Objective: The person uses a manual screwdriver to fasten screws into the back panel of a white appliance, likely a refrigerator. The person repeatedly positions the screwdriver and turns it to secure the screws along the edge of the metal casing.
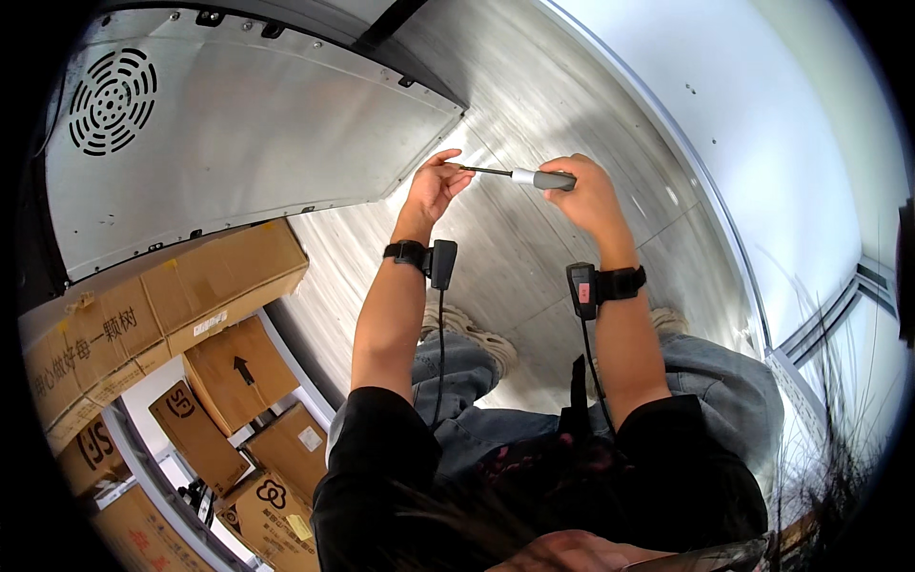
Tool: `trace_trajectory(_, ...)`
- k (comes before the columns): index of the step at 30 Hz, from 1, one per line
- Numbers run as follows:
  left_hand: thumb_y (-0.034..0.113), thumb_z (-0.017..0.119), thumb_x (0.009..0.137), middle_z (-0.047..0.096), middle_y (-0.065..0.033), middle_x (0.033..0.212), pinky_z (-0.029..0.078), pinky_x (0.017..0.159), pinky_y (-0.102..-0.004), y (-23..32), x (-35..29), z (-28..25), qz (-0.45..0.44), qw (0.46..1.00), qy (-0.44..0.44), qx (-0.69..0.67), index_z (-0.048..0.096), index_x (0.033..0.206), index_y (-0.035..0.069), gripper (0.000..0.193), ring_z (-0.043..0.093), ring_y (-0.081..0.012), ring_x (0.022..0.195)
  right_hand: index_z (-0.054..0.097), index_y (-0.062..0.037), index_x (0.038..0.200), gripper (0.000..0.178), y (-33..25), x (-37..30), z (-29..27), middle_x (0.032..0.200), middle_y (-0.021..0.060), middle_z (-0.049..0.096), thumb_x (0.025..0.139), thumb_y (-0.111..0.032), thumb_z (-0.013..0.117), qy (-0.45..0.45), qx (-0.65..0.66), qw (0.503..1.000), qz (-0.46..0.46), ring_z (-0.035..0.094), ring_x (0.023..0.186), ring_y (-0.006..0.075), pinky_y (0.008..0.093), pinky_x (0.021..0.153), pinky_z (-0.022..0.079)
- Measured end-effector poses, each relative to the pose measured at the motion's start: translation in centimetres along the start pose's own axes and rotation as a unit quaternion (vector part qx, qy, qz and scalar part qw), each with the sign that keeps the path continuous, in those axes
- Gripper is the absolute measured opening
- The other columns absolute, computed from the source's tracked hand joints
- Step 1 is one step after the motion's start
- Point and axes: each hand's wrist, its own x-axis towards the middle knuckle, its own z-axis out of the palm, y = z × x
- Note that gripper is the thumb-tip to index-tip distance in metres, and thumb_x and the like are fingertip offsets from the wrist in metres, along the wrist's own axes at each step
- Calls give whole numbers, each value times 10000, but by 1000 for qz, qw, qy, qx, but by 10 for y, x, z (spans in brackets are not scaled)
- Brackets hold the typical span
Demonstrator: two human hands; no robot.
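Brown cardboard boxes point(191, 315) pile up at 8 o'clock under a grey metal panel point(248, 143) with a round vent point(112, 101) at 10, none of it blocking the hands over the brushed metal floor point(534, 114). Up around 12, the right hand point(589, 191) is wrapped tight round the grey handle of a screwdriver point(519, 175). Its thin shaft runs toward 9 into the left hand point(434, 186), whose fingertips pinch the tip.

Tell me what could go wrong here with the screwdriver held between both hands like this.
The left hand pinches the tip of the screwdriver while the right hand grips the handle; a push could jab the fingertips. If it slips, it may drop onto the shoes directly below.
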Motion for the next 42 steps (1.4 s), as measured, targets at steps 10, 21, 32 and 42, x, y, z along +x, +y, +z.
trace_trajectory(10,92,503,919,609,-78,800,554,753,-328,-30,65,4,-25,980,21,-198,557,970,5,115,628,-206,746,601,-76,1044,340,35,4,41,899,106,627,742,-185,715,33,33,993,112,606,799,236,343,690,461)
trace_trajectory(21,145,487,928,613,-72,933,509,692,-311,-34,133,12,-55,989,-8,-138,519,986,65,104,617,-212,830,543,-32,1104,455,74,12,114,918,115,612,743,-244,723,57,170,955,237,591,840,226,343,752,454)
trace_trajectory(32,156,511,933,617,-68,951,502,653,-272,-29,153,-7,24,996,47,-76,484,1132,61,222,603,-175,815,569,-28,1061,366,82,37,140,897,112,619,795,-250,685,37,216,939,266,591,788,231,348,731,460)
trace_trajectory(42,170,558,911,634,-48,926,492,689,-271,-27,160,-9,1,986,35,-163,565,1020,56,157,599,-164,810,584,-40,1092,422,73,37,136,958,158,643,801,-333,669,51,177,953,241,616,843,267,346,746,467)
